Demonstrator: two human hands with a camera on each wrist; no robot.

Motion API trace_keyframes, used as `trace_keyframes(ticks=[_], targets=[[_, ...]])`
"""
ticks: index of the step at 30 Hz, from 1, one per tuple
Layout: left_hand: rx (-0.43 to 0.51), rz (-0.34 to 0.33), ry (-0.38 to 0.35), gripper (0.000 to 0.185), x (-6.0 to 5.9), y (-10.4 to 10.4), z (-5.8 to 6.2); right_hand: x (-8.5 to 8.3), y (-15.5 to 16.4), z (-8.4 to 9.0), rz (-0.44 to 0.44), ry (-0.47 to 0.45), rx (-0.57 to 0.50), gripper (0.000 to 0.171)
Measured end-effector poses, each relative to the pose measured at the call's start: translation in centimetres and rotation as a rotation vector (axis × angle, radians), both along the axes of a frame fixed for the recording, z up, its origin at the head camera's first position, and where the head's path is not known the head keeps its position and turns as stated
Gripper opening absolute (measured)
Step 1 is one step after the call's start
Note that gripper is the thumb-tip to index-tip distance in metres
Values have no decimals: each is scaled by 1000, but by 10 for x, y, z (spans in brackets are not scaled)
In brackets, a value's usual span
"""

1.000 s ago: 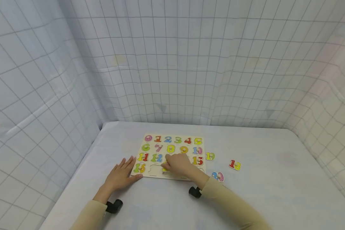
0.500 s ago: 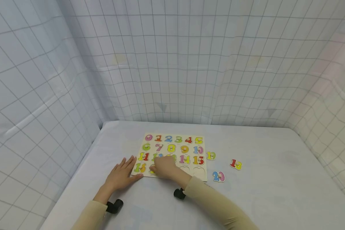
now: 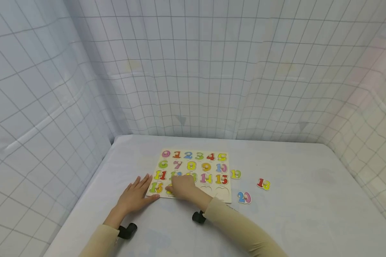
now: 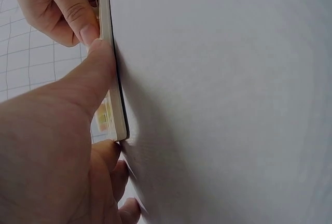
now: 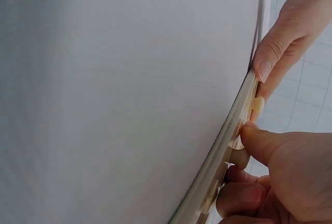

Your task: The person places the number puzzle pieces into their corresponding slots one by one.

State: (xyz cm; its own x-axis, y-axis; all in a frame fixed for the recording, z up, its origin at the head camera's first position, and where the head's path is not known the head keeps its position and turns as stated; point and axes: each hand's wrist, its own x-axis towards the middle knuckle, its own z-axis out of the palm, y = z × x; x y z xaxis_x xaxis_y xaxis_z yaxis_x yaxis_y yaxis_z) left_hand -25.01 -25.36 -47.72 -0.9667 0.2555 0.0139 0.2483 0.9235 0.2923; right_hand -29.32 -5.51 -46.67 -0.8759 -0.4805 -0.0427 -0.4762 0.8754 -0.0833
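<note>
A wooden number puzzle board [image 3: 184, 165] lies on the white-covered table, most of its knobbed number pieces seated in rows. My left hand [image 3: 135, 196] lies flat at its left side, fingers spread and thumb on the front left corner; the left wrist view shows that thumb [image 4: 101, 60] against the board's edge. Over the front row, my right hand [image 3: 184, 187] pinches a yellow number piece [image 3: 169, 190] beside the 16 [image 3: 156, 187]. In the right wrist view, a knob [image 5: 238, 157] sits between thumb and curled fingers. The digits of the held piece are largely covered.
To the right of the board lie three loose pieces: a 19 [image 3: 236, 174], a 20 [image 3: 244, 197] and an 18 [image 3: 263, 184]. Unfilled recesses [image 3: 223, 193] show at the board's front right. Grid-patterned white curtains [image 3: 212, 71] enclose the table.
My right hand has moved left along the front row with the yellow piece, uncovering the 14 and the recesses at the right. My left hand has stayed in place.
</note>
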Motion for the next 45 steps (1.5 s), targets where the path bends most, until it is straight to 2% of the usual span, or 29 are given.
trace_keyframes(ticks=[7, 13, 16, 20, 26, 32, 36, 40, 45], targets=[[5, -1, -7, 89, 1, 2, 1, 1, 5, -1, 9, -10, -19, 43], [5, 0, -7, 88, 1, 3, 0, 0, 28, 0, 87, -45, -172, 35], [-2, 0, -6, 88, 0, 4, 0, 0, 51, 4, 93, -45, -236, 33], [-3, 0, -4, 89, 0, 4, 0, -5, 89, 13, 28, -38, -296, 29], [-14, -2, 5, 88, 0, 3, 1, -14, 163, 18, -127, 9, -332, 27], [-8, 4, 1, 88, 1, 2, 2, -18, 235, 16, -277, -69, -289, 38], [-1, 7, 0, 88, 2, 2, 2, -14, 273, 14, -364, -130, -250, 40], [4, 8, -3, 87, 2, 3, 2, -5, 297, 13, -393, -139, -219, 39], [8, 7, -8, 86, 3, 4, 4, 3, 311, 8, -370, -152, -205, 35]])
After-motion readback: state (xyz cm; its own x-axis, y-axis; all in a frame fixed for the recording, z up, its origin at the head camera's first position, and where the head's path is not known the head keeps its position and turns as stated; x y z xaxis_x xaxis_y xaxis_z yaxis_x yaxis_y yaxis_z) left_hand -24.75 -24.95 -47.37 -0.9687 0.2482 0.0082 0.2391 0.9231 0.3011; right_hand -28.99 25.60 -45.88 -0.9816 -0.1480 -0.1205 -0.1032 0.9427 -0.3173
